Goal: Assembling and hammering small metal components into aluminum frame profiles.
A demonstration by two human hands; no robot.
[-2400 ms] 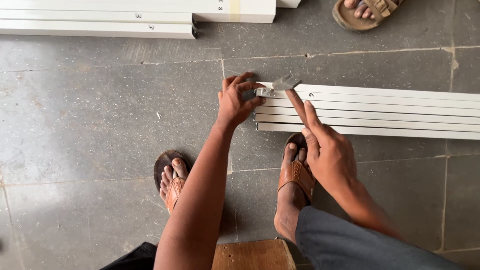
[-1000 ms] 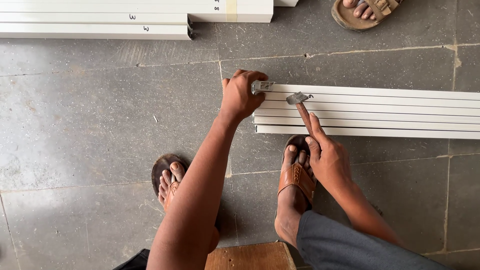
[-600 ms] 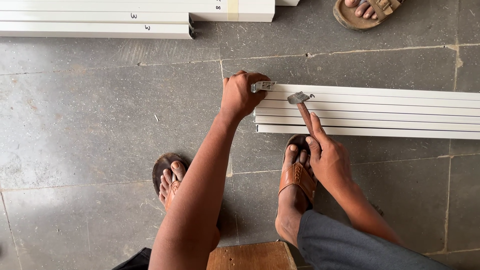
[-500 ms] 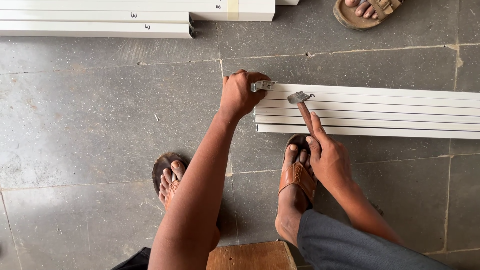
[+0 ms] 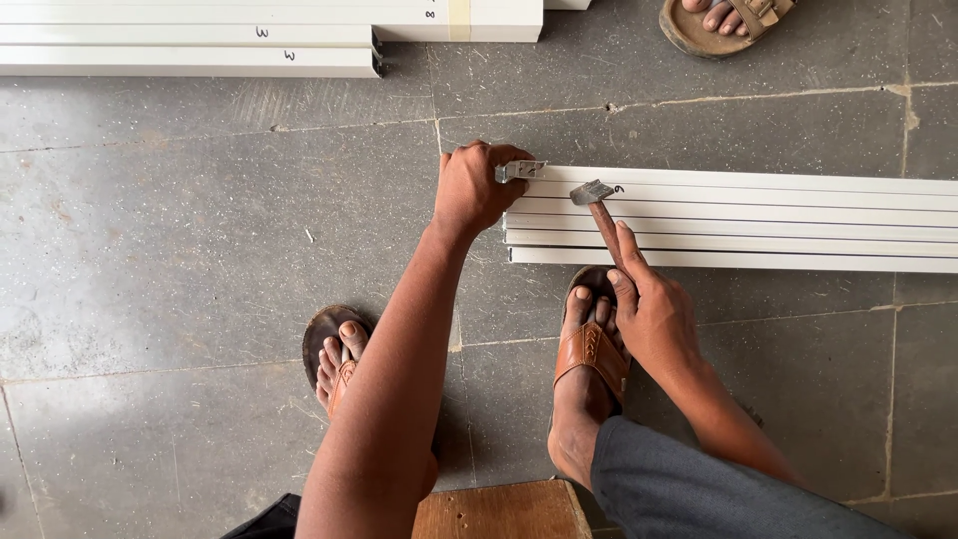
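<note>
- Grey stone-tile floor (image 5: 180, 230) w/ a stack of long white plastic profiles (image 5: 738, 215) lying flat, right of centre; more white profiles (image 5: 200, 45) at top left.
- Left hand (image 5: 477, 188) curled at the stack's left end, pinching a small silver metal bracket (image 5: 521, 170) against the top profile.
- Right hand (image 5: 654, 314) closed round a wooden-handled small hammer (image 5: 596, 205) (index finger along handle), head resting on the profile just beside the bracket.
- Brown sandals (image 5: 591, 354) below the stack.

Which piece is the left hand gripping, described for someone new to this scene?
Find the white ribbed profile lying on the grey stone floor. At its left end, the left hand pinches a small metal bracket. It is silvery and stubby, unlike the wooden-handled hammer beside it.
</note>
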